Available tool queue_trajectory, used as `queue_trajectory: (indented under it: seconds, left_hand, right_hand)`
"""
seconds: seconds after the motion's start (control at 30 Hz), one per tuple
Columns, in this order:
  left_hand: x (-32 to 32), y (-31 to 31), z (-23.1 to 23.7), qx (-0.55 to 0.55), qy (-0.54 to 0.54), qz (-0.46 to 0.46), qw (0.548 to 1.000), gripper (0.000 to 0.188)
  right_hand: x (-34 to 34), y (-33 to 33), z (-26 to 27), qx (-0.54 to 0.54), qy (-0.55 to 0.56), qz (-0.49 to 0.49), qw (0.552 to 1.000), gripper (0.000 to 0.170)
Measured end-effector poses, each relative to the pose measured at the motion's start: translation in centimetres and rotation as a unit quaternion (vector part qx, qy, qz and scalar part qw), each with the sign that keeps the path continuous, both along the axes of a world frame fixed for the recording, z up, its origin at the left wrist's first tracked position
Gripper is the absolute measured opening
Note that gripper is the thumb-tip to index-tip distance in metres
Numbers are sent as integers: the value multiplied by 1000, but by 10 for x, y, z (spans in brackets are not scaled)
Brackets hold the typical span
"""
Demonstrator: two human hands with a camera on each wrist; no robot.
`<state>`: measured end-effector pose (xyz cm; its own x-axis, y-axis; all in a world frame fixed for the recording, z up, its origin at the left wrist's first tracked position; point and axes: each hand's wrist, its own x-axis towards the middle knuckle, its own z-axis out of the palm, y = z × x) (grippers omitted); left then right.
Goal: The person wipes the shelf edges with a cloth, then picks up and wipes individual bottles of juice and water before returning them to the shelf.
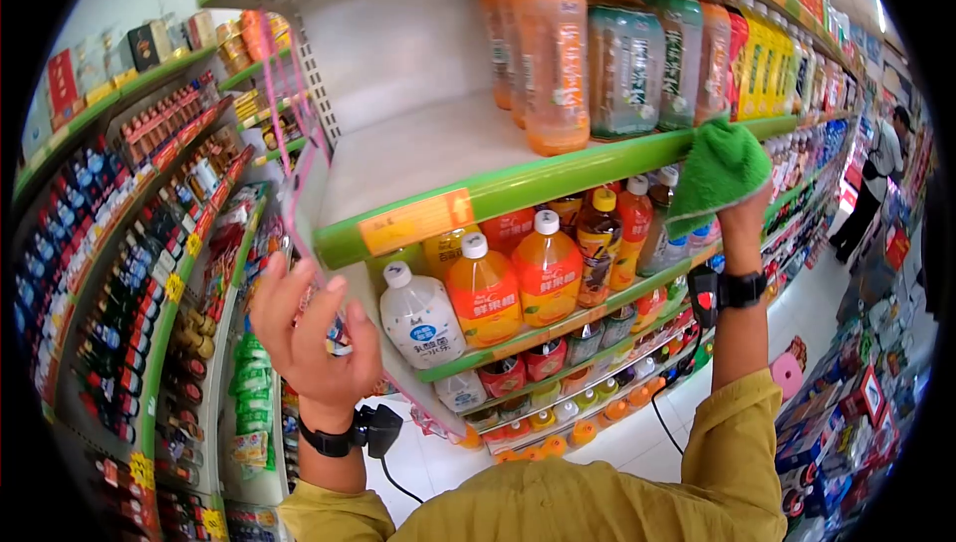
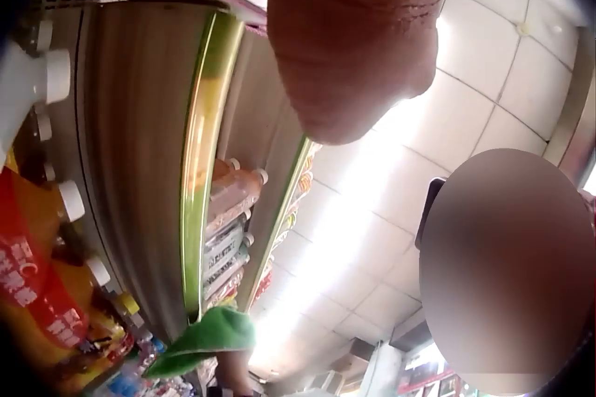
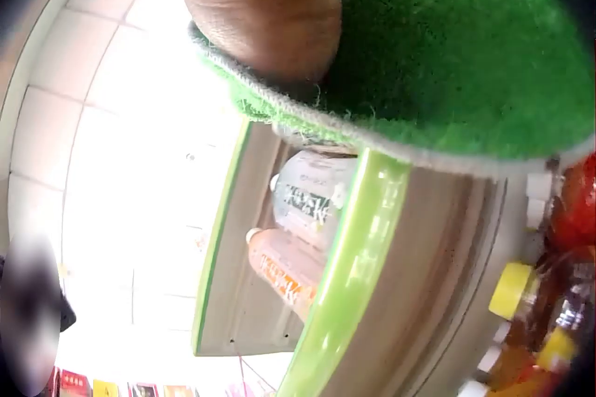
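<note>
My right hand (image 1: 747, 216) holds a green cloth (image 1: 719, 172) at the green front edge of a shelf (image 1: 558, 182). The cloth covers most of the fingers; in the right wrist view the thumb (image 3: 270, 34) shows beside its grey hem. Raised at the left, my left hand (image 1: 317, 338) holds nothing, its fingers loosely bent with the palm side in sight. It is nearest to the shelf's left end, by a white bottle (image 1: 422, 318). In the left wrist view part of that hand (image 2: 358, 43) looms close to the camera.
Tea and juice bottles (image 1: 556, 54) stand on the upper shelf. Below are orange juice bottles (image 1: 548, 273). An orange price label (image 1: 416, 223) sits on the shelf edge. More stocked shelves (image 1: 129, 273) line the left. A person (image 1: 881, 179) stands in the aisle at the right.
</note>
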<state>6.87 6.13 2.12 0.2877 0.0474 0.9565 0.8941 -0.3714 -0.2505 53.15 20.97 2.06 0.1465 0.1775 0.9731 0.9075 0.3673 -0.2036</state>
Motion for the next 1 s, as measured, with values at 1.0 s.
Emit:
queue_trajectory:
  seconds: [1.0]
  left_hand:
    - [-34,51,-72,-233,-235,-41,943,47]
  right_hand:
    - [-281,-9,113,-319,-330,264,848,34]
